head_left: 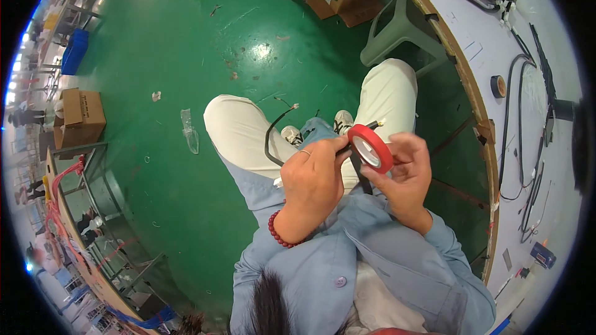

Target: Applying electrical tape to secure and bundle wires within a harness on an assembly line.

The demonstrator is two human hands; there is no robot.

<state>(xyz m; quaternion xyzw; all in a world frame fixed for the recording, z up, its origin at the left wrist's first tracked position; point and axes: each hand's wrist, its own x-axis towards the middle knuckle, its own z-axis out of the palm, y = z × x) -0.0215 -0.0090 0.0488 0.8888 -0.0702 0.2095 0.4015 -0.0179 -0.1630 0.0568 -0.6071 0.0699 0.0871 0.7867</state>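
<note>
Red tape roll [385, 154] sits up between the two hands, above the seated person's lap; the left hand [310, 177] pinches a black cable [269, 141] just beside the roll; the right hand [405, 180] curves around the roll's outer side, fingers parted and blurred, so I cannot tell whether it grips; working tape onto the cable looks like the step in hand, and the next move probably calls for a firm left pinch and room to turn the roll; the cable's loose end arches over the thigh and might snag; rightward, the counter [475, 46] carries a black tape roll [498, 86], its edge near the right sleeve [462, 254]; a green stool [406, 34] stands beyond the knee.
</note>
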